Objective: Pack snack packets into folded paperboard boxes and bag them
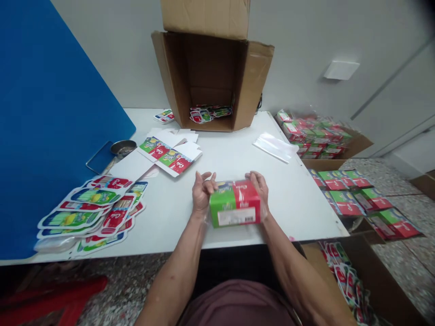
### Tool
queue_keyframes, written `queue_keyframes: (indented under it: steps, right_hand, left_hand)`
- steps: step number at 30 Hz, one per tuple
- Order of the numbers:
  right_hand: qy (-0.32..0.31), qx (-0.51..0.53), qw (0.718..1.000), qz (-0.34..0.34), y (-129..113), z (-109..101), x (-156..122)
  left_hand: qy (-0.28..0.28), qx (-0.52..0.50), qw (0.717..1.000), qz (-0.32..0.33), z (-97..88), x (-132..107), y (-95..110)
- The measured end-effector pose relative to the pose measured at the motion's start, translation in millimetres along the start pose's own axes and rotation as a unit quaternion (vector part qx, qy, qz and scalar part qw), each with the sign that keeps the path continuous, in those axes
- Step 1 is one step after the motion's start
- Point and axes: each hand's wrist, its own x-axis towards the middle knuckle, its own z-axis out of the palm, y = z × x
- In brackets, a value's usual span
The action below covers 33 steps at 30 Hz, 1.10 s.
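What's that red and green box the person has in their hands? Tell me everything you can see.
This small rectangular paperboard carton is printed half green, half red, with a white barcode label on the face toward the person. It is held between the left hand and right hand, over a white table.

Both forearms [176,267] come up from the bottom of view, angled inward toward each other, elbows out of frame. Left hand [203,192] is upright on its edge, palm facing inward, fingers [208,177] spread and loosely curled. Right hand [257,190] faces it, well apart, fingers bent forward and cupped. Wrists are slightly bent, both hands low near the work surface.
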Motion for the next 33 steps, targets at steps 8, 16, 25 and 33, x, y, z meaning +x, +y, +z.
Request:
queue_keyframes:
  steps: [8, 16, 25, 33]
  right_hand:
    - [-0.106, -0.195, 0.974, 0.035, -26.5, -73.1, -67.9]
    - [-0.130, -0.064, 0.989, 0.034, -69.5, -59.8, -87.2]
    - [0.086, 0.242, 0.966, -0.008, -96.9, -194.6, -40.2]
    - [0.414, 0.229, 0.881, -0.026, -91.2, -438.9, 60.4]
  left_hand:
    - [0.029, 0.449, 0.892, 0.032, -27.8, -80.9, 28.6]
    - [-0.078, 0.487, 0.867, -0.077, 43.6, -102.9, 26.8]
    - [-0.442, 0.342, 0.828, -0.038, 196.0, -31.0, -62.8]
    - [-0.448, 0.546, 0.698, 0.118, 204.0, 33.9, -222.0]
